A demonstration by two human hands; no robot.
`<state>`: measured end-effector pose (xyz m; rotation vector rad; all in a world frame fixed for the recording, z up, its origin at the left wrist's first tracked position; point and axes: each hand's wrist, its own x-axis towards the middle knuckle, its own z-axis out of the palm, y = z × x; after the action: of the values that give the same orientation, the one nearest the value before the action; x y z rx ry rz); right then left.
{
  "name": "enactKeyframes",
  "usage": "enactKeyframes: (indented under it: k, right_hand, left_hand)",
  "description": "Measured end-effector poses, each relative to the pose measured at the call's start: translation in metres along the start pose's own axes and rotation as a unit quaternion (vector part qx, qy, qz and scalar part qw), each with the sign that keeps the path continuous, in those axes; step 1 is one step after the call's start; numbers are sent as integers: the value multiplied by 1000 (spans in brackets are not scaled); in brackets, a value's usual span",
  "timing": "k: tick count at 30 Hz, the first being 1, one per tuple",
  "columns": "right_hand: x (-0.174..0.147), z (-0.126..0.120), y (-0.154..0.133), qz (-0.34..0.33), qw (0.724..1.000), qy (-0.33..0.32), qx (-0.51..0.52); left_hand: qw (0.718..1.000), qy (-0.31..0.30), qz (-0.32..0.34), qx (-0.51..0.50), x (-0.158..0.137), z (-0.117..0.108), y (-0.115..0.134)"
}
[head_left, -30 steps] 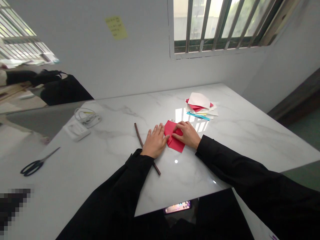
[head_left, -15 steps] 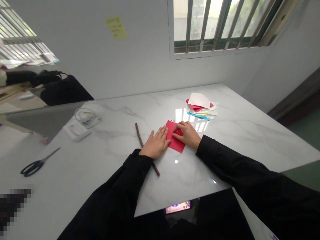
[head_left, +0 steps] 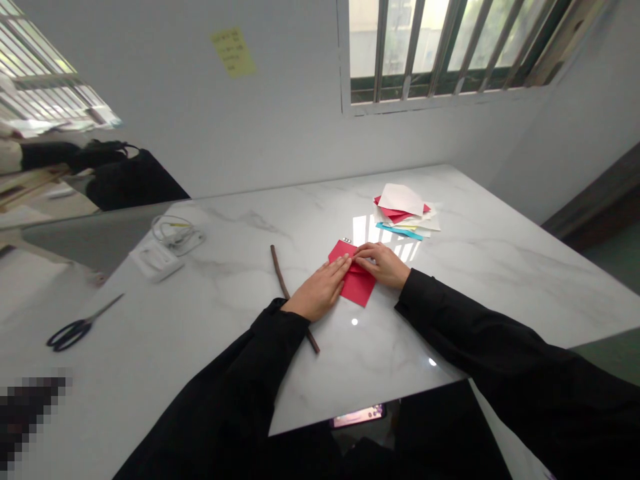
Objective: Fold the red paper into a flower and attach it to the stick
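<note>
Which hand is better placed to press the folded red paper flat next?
Probably the left hand: its fingers lie extended across the folded red paper, while the right hand seems to be pinching it.

On the desk (head_left: 225, 273) we find the sheet (head_left: 359, 289) right of the stick (head_left: 278, 268), the paper stack (head_left: 401, 200) toward the far-right corner.
</note>
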<state>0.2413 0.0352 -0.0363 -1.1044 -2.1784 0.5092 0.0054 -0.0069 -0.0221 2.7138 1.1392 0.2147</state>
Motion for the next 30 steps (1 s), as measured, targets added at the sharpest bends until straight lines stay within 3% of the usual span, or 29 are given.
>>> enactKeyframes:
  k: [4, 9, 14, 21, 30]
  right_hand:
    - [-1, -7, 5, -15, 999, -16, 32]
    - [-4, -13, 6, 13, 999, -23, 39]
    - [-3, -14, 11, -32, 999, -26, -10]
    - [-7, -21, 21, -65, 992, -85, -68]
    - [-10, -27, 32, -92, 988, -112, -56]
  left_hand:
    - [1000, -25, 0, -4, -1, -2, -2]
    - [999, -44, -2, 3, -1, -3, -2]
    - [999, -53, 0, 1, -1, -6, -2]
    - [999, -41, 6, 5, -1, -4, -3]
    - [999, -48, 5, 0, -1, -4, -4]
